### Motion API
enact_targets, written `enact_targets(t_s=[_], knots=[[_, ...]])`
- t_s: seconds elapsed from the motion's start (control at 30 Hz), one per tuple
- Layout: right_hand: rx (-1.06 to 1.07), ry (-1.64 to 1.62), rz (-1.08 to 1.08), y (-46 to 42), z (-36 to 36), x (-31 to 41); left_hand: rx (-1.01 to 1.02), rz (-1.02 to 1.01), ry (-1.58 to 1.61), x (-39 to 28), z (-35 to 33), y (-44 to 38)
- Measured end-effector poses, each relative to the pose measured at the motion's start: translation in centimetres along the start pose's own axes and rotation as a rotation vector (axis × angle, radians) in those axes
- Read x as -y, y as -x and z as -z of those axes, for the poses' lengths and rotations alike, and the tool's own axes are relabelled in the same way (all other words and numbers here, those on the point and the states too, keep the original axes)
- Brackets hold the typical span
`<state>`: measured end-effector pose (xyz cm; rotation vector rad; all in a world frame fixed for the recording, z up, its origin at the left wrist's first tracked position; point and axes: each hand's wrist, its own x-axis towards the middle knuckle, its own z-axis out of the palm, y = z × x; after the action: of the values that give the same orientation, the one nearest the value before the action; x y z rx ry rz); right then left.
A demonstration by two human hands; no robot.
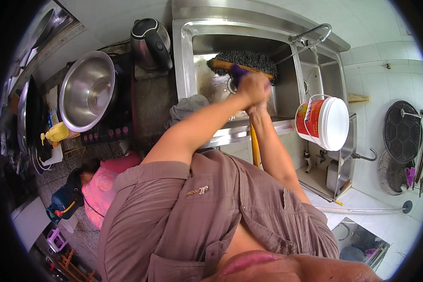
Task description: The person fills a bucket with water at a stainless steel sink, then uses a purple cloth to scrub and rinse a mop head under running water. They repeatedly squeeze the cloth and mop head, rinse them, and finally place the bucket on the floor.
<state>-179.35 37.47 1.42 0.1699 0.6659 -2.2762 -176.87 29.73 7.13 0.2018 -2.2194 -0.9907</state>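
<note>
A mop point(253, 60) with dark grey strands and a wooden head bar lies in the large basin of a stainless steel sink point(184, 70). Both my hands are closed together, one over the other, just below its head. My left hand point(254, 87) grips it beside a purple piece point(238, 73) at the head. Partly overlapped by the left, my right hand point(258, 107) holds the mop at its handle. The yellow handle point(255, 142) runs down between my arms toward my body. What looks like a thin water stream slants from the faucet point(312, 33) to the strands.
A grey cloth point(188, 107) hangs over the sink's front left corner. A white-and-red bucket point(322, 123) stands at the right front. An electric kettle point(151, 44) and a steel bowl point(88, 91) are to the left. Behind on the left, another person point(98, 190) is low down.
</note>
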Motion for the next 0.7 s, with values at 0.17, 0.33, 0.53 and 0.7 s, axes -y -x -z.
enact_targets(t_s=[0.17, 0.33, 0.53, 0.7], knots=[[-0.174, 0.411, -0.208, 3.1, -9.4, 0.5, 0.086, 0.859, 0.295, 13.4, 4.5, -3.9], [-0.011, 0.292, -0.418, 3.1, -11.1, 4.2, 0.495, 1.012, 1.755, 7.9, 7.3, -0.5], [-0.028, 0.577, -0.456, 3.1, -7.1, 5.5, 0.355, 0.99, 1.21, 6.9, 5.9, 0.2], [0.042, 0.355, -0.59, 4.5, -0.8, 3.2, 0.161, 0.676, 0.902, 2.3, 8.5, -2.0]])
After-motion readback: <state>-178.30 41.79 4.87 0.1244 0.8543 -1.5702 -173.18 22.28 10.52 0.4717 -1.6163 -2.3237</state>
